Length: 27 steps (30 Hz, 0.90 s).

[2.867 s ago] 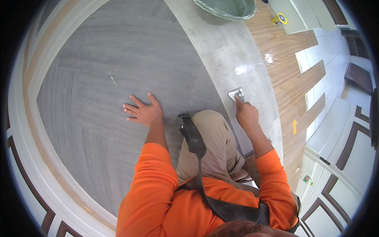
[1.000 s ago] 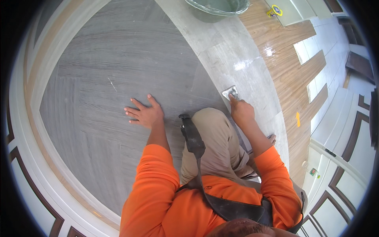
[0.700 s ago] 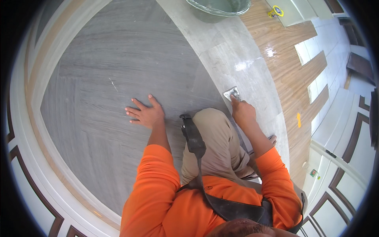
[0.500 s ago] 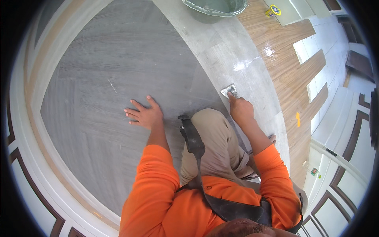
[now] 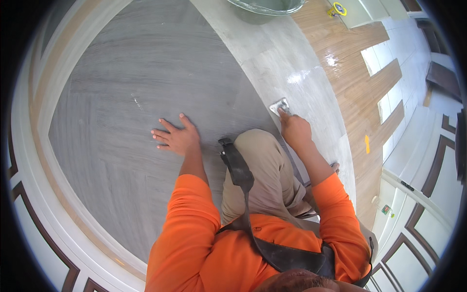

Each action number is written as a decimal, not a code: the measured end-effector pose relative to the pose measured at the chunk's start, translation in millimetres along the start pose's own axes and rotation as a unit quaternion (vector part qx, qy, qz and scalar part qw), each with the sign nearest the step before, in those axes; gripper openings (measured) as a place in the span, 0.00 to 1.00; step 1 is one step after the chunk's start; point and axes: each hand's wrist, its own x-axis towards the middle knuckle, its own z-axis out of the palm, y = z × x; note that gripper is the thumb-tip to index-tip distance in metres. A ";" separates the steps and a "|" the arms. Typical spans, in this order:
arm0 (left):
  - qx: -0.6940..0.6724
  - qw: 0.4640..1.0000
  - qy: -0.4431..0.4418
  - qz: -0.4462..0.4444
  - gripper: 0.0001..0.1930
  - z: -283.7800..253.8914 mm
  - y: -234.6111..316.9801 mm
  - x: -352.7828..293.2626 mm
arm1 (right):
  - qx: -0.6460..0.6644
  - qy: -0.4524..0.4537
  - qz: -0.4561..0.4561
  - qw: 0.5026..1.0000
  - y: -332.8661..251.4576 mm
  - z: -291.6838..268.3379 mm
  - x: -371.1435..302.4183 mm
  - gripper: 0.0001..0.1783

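Note:
My left hand (image 5: 178,138) rests with fingers spread on the dark grey wood-grain flooring (image 5: 131,92), left of my bent knee. It holds nothing. In my right hand (image 5: 295,130) is a putty knife (image 5: 279,105) with a wide, whitish-smeared blade. Its handle is mostly hidden by my fingers, and the index finger stretches along it. The blade lies at the seam where the dark grey flooring meets a light grey strip (image 5: 272,68). I cannot tell whether the blade presses on the floor.
A greenish tub (image 5: 265,14) stands at the far edge. Brown wood-look planks (image 5: 335,53) run along the right, their ends staggered over white tiles (image 5: 382,56). A yellow tape roll (image 5: 336,9) sits far right. My knee (image 5: 258,146) rises between my hands; a black strap (image 5: 236,168) hangs beside it.
The putty knife and my right hand have shifted slightly left and away from me. My left hand stays spread on the floor, in nearly the same place.

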 end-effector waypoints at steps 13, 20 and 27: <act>0.001 1.000 0.009 -0.005 0.48 7.8 -4.3 2.8 | -0.025 -0.104 -0.009 0.994 42.4 -4.1 -55.7 0.23; -0.001 1.000 0.003 -0.008 0.48 5.7 -1.0 3.2 | -0.021 -0.074 -0.025 0.997 56.8 14.6 -64.8 0.24; 0.007 1.000 0.001 0.004 0.47 -0.5 0.4 -0.6 | 0.012 0.015 -0.076 0.997 71.9 36.4 -79.9 0.25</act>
